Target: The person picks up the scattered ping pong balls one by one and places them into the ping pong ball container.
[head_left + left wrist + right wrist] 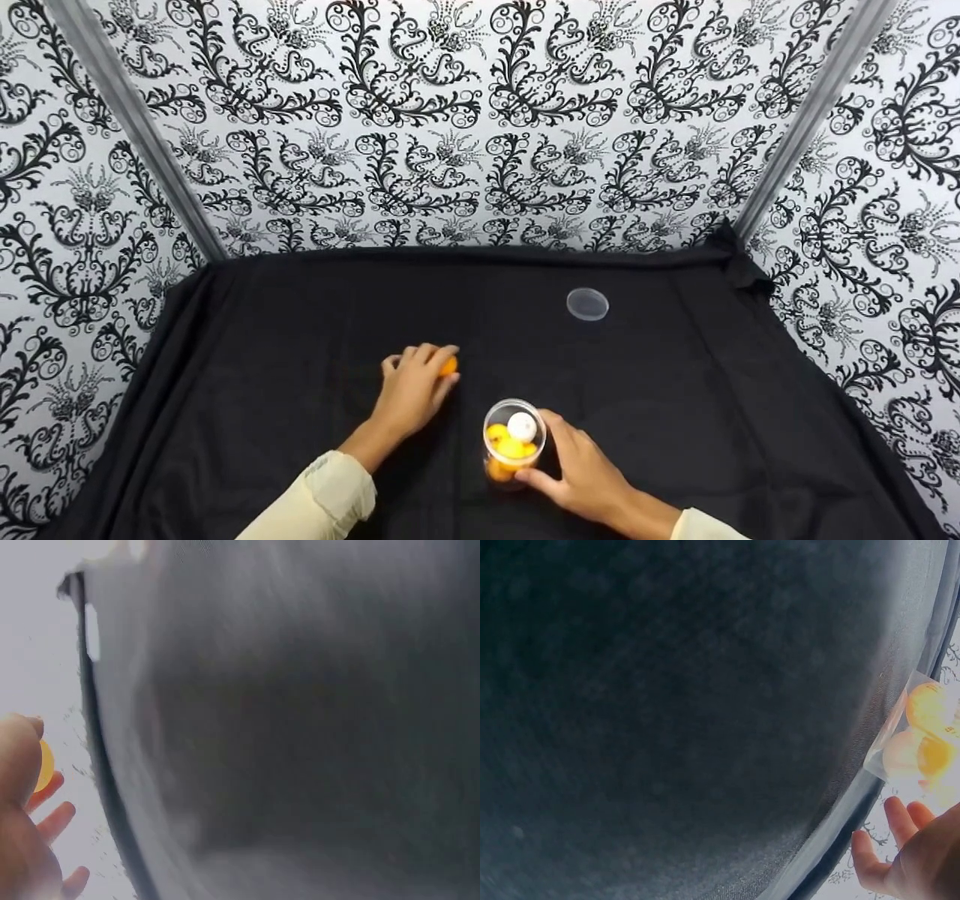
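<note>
My left hand (pixel 414 390) pinches an orange ping-pong ball (pixel 448 366) above the black cloth, left of the jar. In the left wrist view the ball (pixel 46 767) shows partly behind the thumb, at the left edge. My right hand (pixel 589 474) grips a clear plastic jar (pixel 491 457) from its right side, the thumb toward the near side. The jar's mouth faces up without a lid. Several orange balls (pixel 511 448) fill it, with one white ball (pixel 522 426) among them near the top. In the right wrist view the jar (pixel 877 757) appears at the right edge.
A clear round lid (pixel 588 304) lies on the black cloth (pixel 360 300), back right of the jar. Patterned black-and-white panels (pixel 450 172) rise behind and at both sides. The cloth is bunched up at the back right corner.
</note>
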Tool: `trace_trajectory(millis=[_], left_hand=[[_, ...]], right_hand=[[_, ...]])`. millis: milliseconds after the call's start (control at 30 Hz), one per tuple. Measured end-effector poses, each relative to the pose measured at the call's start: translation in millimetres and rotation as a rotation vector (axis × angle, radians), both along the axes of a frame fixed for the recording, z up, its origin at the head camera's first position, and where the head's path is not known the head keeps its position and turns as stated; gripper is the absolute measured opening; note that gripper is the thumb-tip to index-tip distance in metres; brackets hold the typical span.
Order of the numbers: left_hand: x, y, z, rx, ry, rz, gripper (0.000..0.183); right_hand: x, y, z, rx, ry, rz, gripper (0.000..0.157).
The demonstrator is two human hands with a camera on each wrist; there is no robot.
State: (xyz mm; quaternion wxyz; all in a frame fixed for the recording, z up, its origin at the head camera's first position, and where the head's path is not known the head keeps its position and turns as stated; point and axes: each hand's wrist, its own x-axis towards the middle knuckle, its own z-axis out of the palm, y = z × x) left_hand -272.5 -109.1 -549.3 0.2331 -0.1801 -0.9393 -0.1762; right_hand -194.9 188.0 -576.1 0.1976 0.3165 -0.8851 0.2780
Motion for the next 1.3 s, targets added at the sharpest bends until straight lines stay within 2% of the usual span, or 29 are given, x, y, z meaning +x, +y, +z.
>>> trace_trajectory(millis=[133,267,367,600,833,1033,1300], left_hand=[[19.5,18,18.4,0.026,0.025,-0.093,0.041],[36.8,33,29.5,0.035,0.022,-0.161,0.044],[47.6,41,33.8,0.03,0.022,-0.202,0.046],[65.1,50,35.6,0.019,0.008,-0.271,0.044],[73.7,55,32.9,0.04,-0.001,-0.282,0.042],[76.0,56,34.0,0.048,-0.003,-0.264,0.044],[78.2,57,36.2,0.022,0.03,-0.245,0.044]], right_hand=[[-0.3,0,0.4,0.0,0.005,0.009,0.077],[-1.1,1,1.8,-0.008,-0.01,0.039,0.077],[-1.8,1,2.9,-0.01,-0.019,0.064,0.077],[-1.6,1,3.6,0.011,-0.04,0.054,0.077],[-1.3,1,4.0,0.017,-0.037,0.053,0.076],[-0.3,1,2.9,0.009,-0.019,0.027,0.075],[1.1,0,3.3,0.01,0.023,0.016,0.075]])
